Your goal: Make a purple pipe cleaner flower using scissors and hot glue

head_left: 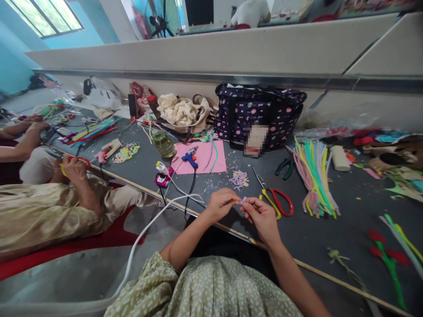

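Observation:
Near the table's front edge, my left hand (224, 204) and my right hand (262, 216) meet fingertip to fingertip, both pinching a small purple piece (243, 201). Just beyond them lies a little pile of purple and cream pieces (239, 179). Scissors with red and yellow handles (276, 200) rest open on the table, right beside my right hand. A blue glue gun (190, 157) sits on a pink sheet (216, 160), farther back and to the left of my hands.
On the dark table (324, 237) are green-handled pliers (284, 168), a bundle of fuzzy coloured stems (315, 180), a patterned bag (259, 114), an oil jar (163, 144) and a power strip (163, 177) with a white cable. Another person's hands hold scissors at left.

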Available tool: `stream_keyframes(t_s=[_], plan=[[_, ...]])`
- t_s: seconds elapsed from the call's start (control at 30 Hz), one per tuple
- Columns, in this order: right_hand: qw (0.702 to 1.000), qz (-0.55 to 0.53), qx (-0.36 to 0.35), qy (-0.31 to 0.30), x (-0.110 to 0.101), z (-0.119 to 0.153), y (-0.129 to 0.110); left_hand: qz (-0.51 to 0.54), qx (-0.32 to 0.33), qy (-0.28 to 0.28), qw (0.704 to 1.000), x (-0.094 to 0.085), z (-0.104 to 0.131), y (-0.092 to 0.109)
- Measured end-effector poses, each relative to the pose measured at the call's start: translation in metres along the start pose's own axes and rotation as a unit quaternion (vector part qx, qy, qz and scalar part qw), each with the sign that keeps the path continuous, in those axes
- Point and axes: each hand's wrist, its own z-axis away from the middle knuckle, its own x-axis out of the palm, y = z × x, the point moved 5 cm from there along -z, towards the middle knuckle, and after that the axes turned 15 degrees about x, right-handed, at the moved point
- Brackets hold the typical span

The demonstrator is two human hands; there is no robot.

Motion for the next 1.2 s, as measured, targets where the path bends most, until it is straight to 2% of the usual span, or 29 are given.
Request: stream_keyframes(t_s=[0.23, 0.43, 0.67, 0.83, 0.9, 0.97, 1.07, 1.13, 1.2], plan=[[0.998, 0.047, -0.037, 0.022, 0.000, 0.004, -0.007, -0.016, 0.033, -0.011, 0.999, 0.001, 0.001, 0.005], [0.992, 0.075, -0.086, 0.062, 0.000, 0.010, -0.013, 0.022, -0.015, -0.017, 0.999, 0.001, -0.002, 0.003], [0.961, 0.194, -0.179, 0.079, -0.002, 0.015, -0.012, 0.141, -0.107, -0.032, 0.984, -0.002, -0.006, 0.006], [0.937, 0.237, -0.248, 0.072, 0.002, 0.019, -0.020, 0.245, -0.216, -0.042, 0.944, 0.000, -0.003, 0.003], [0.936, 0.238, -0.252, 0.068, 0.005, 0.020, -0.021, 0.272, -0.246, -0.042, 0.929, 0.002, -0.001, -0.001], [0.949, 0.209, -0.222, 0.075, 0.004, 0.018, -0.021, 0.279, -0.257, -0.048, 0.924, 0.004, 0.002, -0.005], [0.987, 0.098, -0.104, 0.071, 0.000, 0.009, -0.013, 0.270, -0.237, -0.039, 0.932, 0.007, 0.005, -0.011], [0.999, 0.006, -0.010, 0.033, -0.001, 0.003, -0.005, 0.245, -0.205, -0.011, 0.948, 0.005, 0.005, -0.012], [0.997, -0.060, 0.056, -0.007, 0.001, -0.002, -0.001, 0.200, -0.157, 0.010, 0.967, 0.001, 0.003, -0.010]])
